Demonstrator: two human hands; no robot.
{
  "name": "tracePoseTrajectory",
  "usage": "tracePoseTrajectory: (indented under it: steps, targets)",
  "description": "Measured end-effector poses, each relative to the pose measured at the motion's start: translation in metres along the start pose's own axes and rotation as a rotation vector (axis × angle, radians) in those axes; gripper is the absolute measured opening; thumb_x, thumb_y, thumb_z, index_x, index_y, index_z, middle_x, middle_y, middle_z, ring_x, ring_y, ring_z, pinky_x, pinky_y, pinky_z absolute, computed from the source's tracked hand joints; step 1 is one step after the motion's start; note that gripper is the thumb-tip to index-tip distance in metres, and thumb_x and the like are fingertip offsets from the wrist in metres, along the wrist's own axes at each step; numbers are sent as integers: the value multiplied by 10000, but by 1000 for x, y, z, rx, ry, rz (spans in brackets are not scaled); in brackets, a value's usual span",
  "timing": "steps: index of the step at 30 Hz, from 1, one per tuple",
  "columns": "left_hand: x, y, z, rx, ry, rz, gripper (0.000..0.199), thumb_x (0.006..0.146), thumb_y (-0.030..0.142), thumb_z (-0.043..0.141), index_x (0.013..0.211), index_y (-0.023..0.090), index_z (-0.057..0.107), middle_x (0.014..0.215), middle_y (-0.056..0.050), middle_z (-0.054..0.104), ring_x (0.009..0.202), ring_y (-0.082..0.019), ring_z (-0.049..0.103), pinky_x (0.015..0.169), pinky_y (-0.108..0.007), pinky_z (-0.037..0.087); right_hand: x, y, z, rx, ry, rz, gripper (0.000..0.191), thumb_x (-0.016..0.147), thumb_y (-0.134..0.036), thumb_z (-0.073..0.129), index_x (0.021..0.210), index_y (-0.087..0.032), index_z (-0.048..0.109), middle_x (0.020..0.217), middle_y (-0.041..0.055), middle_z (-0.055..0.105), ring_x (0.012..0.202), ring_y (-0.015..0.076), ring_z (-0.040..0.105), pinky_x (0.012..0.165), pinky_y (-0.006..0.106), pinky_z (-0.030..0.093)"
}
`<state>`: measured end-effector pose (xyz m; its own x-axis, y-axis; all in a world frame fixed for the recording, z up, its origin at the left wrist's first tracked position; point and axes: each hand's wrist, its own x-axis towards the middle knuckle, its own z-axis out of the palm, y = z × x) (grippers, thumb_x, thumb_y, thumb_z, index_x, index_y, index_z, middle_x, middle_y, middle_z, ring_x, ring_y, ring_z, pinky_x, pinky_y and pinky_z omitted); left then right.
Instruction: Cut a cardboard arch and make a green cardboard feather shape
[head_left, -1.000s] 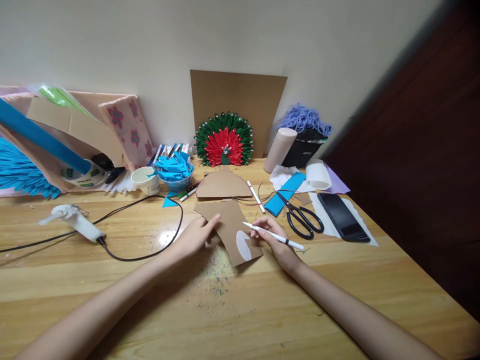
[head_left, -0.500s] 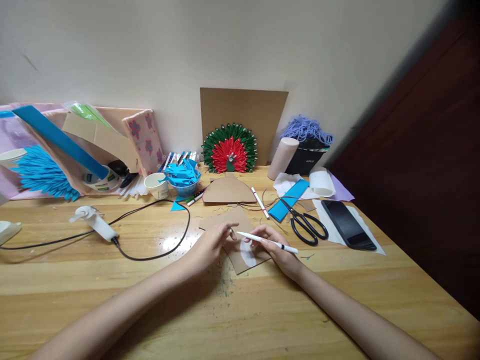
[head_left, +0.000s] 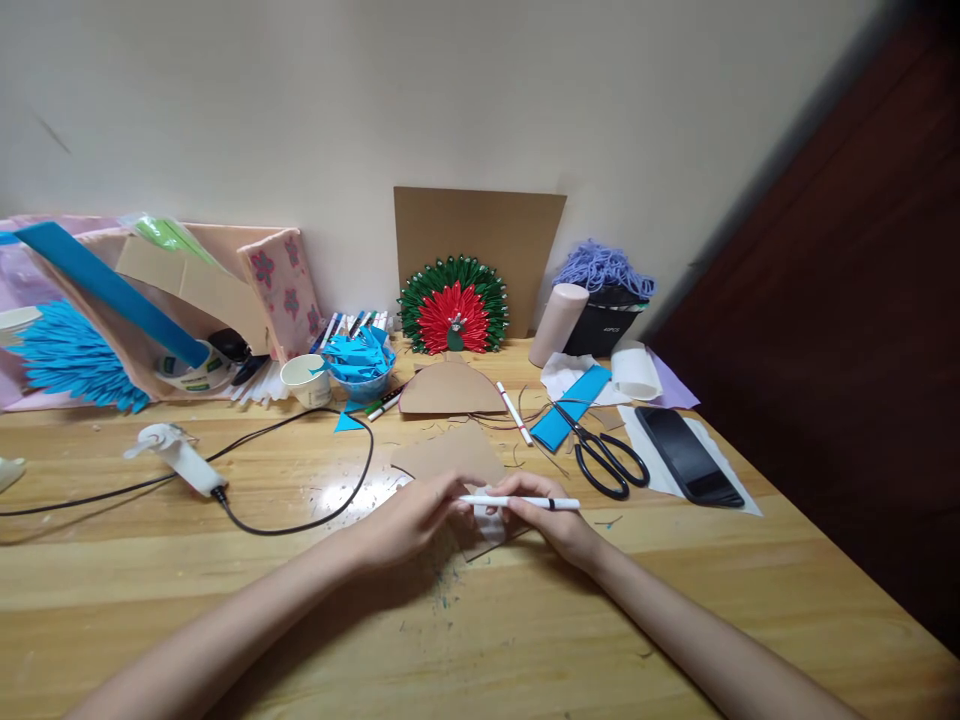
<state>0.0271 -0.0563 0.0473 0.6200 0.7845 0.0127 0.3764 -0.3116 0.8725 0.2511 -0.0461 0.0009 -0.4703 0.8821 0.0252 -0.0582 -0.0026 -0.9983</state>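
Pen (head_left: 566,504) lies nearly level between the two hands, over a cardboard piece (head_left: 450,452) near the middle of the table (head_left: 360,650). The table is the largest thing, its far edge along the wall. At its far left stands a pink box (head_left: 271,300); at the back, a brown board (head_left: 517,230) leans on the wall, with a red and green fan (head_left: 491,303) upright before it. Right of the fan are a pink roll (head_left: 559,325) and a black bag (head_left: 609,325) with purple yarn (head_left: 600,267) on top.

The left hand (head_left: 412,515) bends its fingers round the pen's left end; whether they grip it, I cannot tell. The right hand (head_left: 559,525) grasps the pen between thumb and fingers, near its black band. Both hang over the near part of the cardboard piece, which bears a white patch (head_left: 491,530).

Just beyond lies a half-round card (head_left: 454,390). To the right are a phone (head_left: 686,452) on white paper (head_left: 637,430) and scissors (head_left: 583,435), their blades over a blue strip (head_left: 551,430). A bowl (head_left: 364,387) of blue scraps stands beside a paper cup (head_left: 304,385). Smallest are the dark specks strewn near the hands.
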Motion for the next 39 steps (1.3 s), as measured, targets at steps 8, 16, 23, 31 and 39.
tracePoseTrajectory:
  steps: [8,16,23,31,39]
  targets:
    - [-7,5,8,-18,-44,-18,277,926,348,286,990,169,489,775,-24,558,678,-123,466,635,-237,382,-9,-15,3,-254,-138,-188,187,859,-316,515,923,-177,622,880,61,629,796,168,576,712,289,434]
    - [-4,8,12,-167,-87,-70,278,923,382,290,959,183,481,746,4,508,690,-120,444,668,-237,382,-4,-28,-2,-488,-242,-302,175,868,-282,497,953,-191,619,870,53,630,785,167,588,713,288,438]
    - [12,-35,-29,318,746,-247,333,919,325,233,1177,181,389,830,-37,546,723,-170,528,681,-292,410,29,-15,-50,-1029,266,-320,236,854,-238,512,1077,-228,587,1068,93,589,1011,248,519,890,408,395]
    - [11,-68,-55,889,642,-427,378,896,276,289,1181,70,424,972,-169,587,904,-279,557,771,-379,416,37,6,-54,-1398,323,-254,149,857,-167,453,850,-198,598,868,77,595,844,232,529,755,347,412]
    - [5,-23,-27,764,507,-232,320,896,291,306,979,137,575,967,-132,566,920,-252,535,802,-371,420,37,-2,-59,-969,601,-224,181,896,-233,356,880,-187,530,841,91,604,796,239,542,718,361,408]
